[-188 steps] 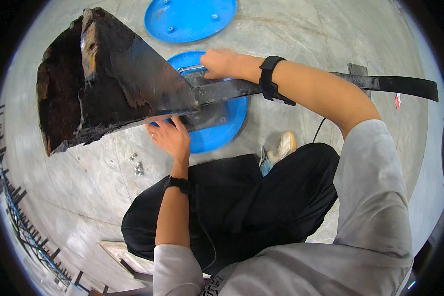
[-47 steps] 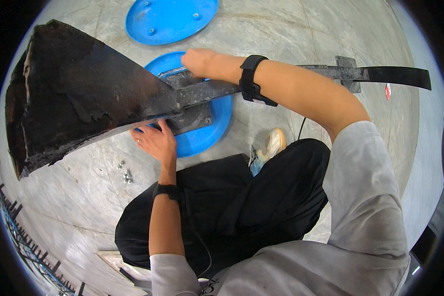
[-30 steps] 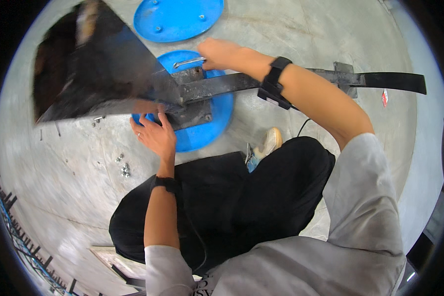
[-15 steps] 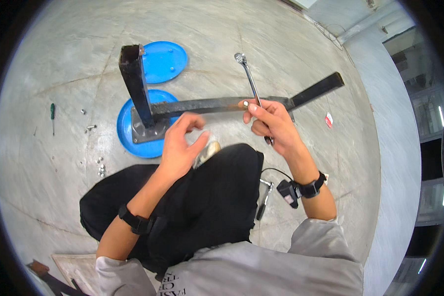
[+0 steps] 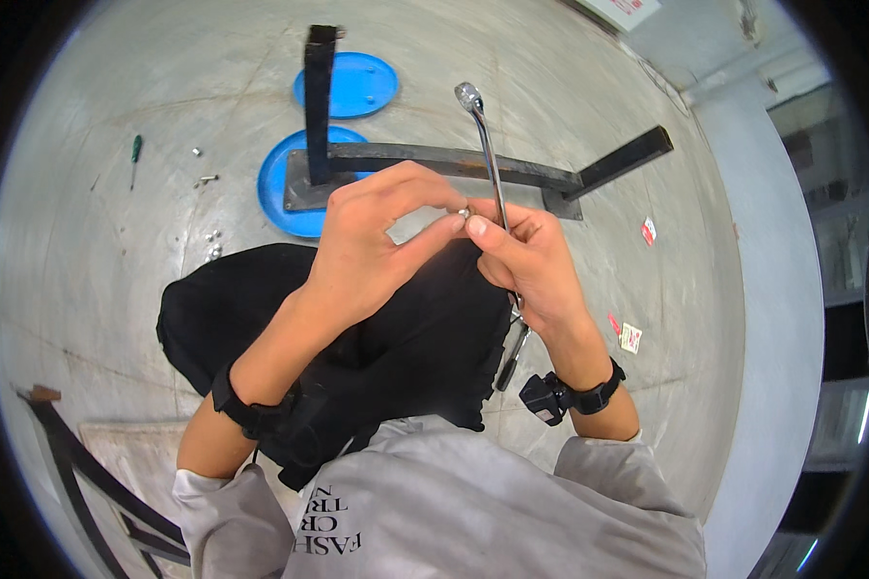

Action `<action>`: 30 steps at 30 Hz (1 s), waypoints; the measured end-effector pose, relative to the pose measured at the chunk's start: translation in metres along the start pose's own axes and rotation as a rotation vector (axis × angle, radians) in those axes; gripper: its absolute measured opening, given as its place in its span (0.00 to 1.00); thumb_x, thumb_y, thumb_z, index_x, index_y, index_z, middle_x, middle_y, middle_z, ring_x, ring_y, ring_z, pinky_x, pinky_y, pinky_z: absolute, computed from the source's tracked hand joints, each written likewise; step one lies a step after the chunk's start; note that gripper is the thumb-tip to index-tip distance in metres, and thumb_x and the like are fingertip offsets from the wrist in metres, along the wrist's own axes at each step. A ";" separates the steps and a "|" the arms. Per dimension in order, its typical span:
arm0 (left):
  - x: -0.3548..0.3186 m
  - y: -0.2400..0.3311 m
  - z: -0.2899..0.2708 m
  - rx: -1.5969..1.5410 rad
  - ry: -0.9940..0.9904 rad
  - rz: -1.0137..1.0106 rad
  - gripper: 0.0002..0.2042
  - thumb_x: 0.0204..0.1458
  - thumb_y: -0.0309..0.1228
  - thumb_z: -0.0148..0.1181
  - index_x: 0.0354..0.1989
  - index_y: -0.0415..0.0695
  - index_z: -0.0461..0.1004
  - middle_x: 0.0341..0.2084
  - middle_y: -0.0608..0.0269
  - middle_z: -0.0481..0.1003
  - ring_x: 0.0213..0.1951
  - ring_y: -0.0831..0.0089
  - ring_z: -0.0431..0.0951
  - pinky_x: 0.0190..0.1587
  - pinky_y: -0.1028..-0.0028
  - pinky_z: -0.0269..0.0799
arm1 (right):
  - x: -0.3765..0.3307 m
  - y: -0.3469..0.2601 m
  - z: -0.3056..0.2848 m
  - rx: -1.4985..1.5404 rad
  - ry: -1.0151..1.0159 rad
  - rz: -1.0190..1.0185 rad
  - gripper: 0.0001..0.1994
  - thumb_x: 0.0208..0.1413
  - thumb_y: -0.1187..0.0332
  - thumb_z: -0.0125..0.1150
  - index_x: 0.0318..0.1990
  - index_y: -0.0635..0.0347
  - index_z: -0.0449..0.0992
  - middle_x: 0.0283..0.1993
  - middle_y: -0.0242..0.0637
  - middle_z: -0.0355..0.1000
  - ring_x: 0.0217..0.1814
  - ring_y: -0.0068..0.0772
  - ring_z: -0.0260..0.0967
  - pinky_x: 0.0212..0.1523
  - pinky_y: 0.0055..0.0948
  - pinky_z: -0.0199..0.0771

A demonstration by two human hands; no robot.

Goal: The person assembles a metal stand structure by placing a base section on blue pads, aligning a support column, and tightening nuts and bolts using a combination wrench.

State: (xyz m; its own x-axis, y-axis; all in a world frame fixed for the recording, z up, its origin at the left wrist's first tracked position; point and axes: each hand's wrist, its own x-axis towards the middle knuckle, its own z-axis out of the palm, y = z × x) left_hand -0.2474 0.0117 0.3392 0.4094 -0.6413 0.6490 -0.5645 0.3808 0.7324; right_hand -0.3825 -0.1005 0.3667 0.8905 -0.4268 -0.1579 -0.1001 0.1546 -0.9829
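Observation:
Above my lap both hands meet at a small shiny metal fastener (image 5: 465, 213); its exact kind is too small to tell. My left hand (image 5: 362, 246) pinches it between thumb and forefinger. Thumb and forefinger of my right hand (image 5: 533, 259) touch it from the other side. A chrome ratchet wrench (image 5: 490, 145) stays gripped in that right hand, its round head pointing away from me and its lower end partly hidden by the hand. Beyond my hands lies a black metal frame (image 5: 425, 156) with upright legs, its left plate over a blue round disc (image 5: 274, 188).
Another blue disc (image 5: 367, 87) lies farther off. On the floor at left are a green-handled screwdriver (image 5: 135, 152), a bolt (image 5: 207, 179) and several small fasteners (image 5: 214, 253). A black-handled tool (image 5: 512, 362) lies beside my knee. Dark metal bars (image 5: 63, 454) stand at lower left.
My left hand has moved right and closed on the small fastener at my right fingertips. The right hand still grips the ratchet wrench. The view has shifted.

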 end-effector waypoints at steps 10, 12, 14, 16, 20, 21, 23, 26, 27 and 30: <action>-0.032 -0.014 -0.054 0.320 0.087 0.094 0.09 0.35 0.20 0.62 0.29 0.40 0.73 0.26 0.59 0.74 0.30 0.64 0.74 0.33 0.72 0.69 | 0.030 0.012 0.063 -0.231 -0.015 0.007 0.14 0.55 0.71 0.51 0.48 0.65 0.71 0.18 0.15 0.54 0.16 0.06 0.44 0.16 0.13 0.39; -0.040 -0.018 -0.066 0.361 0.074 0.047 0.09 0.35 0.21 0.62 0.28 0.40 0.73 0.26 0.60 0.73 0.30 0.64 0.74 0.34 0.72 0.69 | 0.038 0.019 0.072 -0.200 -0.062 0.051 0.15 0.55 0.71 0.51 0.49 0.65 0.71 0.18 0.15 0.55 0.16 0.06 0.44 0.16 0.13 0.38; -0.047 -0.022 -0.077 0.444 0.029 -0.028 0.08 0.35 0.23 0.61 0.26 0.41 0.72 0.25 0.60 0.74 0.31 0.63 0.74 0.35 0.71 0.68 | 0.043 0.023 0.077 -0.171 -0.089 0.106 0.15 0.55 0.72 0.51 0.49 0.66 0.70 0.19 0.19 0.61 0.18 0.07 0.51 0.17 0.12 0.46; -0.057 -0.032 -0.099 0.491 0.079 -0.081 0.07 0.35 0.23 0.61 0.26 0.40 0.72 0.24 0.60 0.73 0.30 0.62 0.74 0.35 0.71 0.69 | 0.044 0.035 0.082 -0.222 -0.105 0.047 0.14 0.55 0.72 0.50 0.48 0.66 0.70 0.20 0.22 0.64 0.20 0.10 0.55 0.20 0.13 0.51; -0.086 -0.068 -0.185 0.593 0.226 -0.452 0.04 0.41 0.22 0.57 0.26 0.36 0.72 0.22 0.58 0.74 0.27 0.73 0.74 0.34 0.76 0.68 | 0.040 0.072 0.040 -0.537 -0.129 0.034 0.09 0.56 0.70 0.49 0.35 0.68 0.71 0.17 0.30 0.66 0.20 0.16 0.61 0.22 0.17 0.60; -0.101 -0.085 -0.215 0.655 0.228 -0.495 0.05 0.42 0.23 0.57 0.27 0.35 0.72 0.21 0.58 0.73 0.26 0.75 0.73 0.33 0.76 0.68 | 0.037 0.078 0.029 -0.646 -0.071 0.063 0.09 0.57 0.69 0.49 0.32 0.66 0.70 0.15 0.28 0.62 0.18 0.14 0.59 0.20 0.16 0.57; -0.136 -0.125 -0.270 0.762 0.208 -0.638 0.05 0.42 0.24 0.56 0.26 0.34 0.72 0.20 0.58 0.73 0.25 0.75 0.72 0.32 0.77 0.67 | 0.028 0.098 0.001 -0.680 0.028 0.111 0.08 0.57 0.68 0.48 0.30 0.63 0.68 0.16 0.25 0.59 0.17 0.13 0.55 0.19 0.16 0.55; -0.172 -0.174 -0.314 0.859 0.048 -0.850 0.08 0.41 0.28 0.59 0.24 0.35 0.73 0.18 0.55 0.73 0.24 0.71 0.74 0.30 0.74 0.68 | 0.012 0.138 -0.048 -0.600 0.205 0.212 0.09 0.58 0.66 0.46 0.29 0.59 0.67 0.15 0.24 0.57 0.14 0.12 0.51 0.15 0.14 0.49; -0.178 -0.189 -0.320 0.879 -0.077 -0.941 0.10 0.41 0.31 0.61 0.24 0.35 0.74 0.18 0.53 0.74 0.24 0.67 0.75 0.30 0.72 0.69 | 0.006 0.144 -0.057 -0.572 0.263 0.284 0.10 0.58 0.64 0.46 0.27 0.58 0.66 0.14 0.24 0.57 0.13 0.12 0.51 0.14 0.14 0.48; -0.193 -0.232 -0.324 0.757 -0.248 -0.999 0.10 0.40 0.32 0.61 0.24 0.36 0.75 0.20 0.52 0.74 0.25 0.66 0.76 0.30 0.72 0.69 | 0.012 0.157 -0.072 -0.459 0.295 0.302 0.11 0.58 0.62 0.47 0.25 0.54 0.64 0.12 0.23 0.58 0.10 0.11 0.49 0.10 0.14 0.43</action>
State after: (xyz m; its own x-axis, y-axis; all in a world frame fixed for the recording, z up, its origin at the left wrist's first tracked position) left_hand 0.0374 0.2630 0.1107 0.7919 -0.5660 -0.2291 -0.3894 -0.7571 0.5246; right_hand -0.4194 -0.1456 0.2033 0.6396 -0.6624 -0.3900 -0.5673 -0.0645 -0.8210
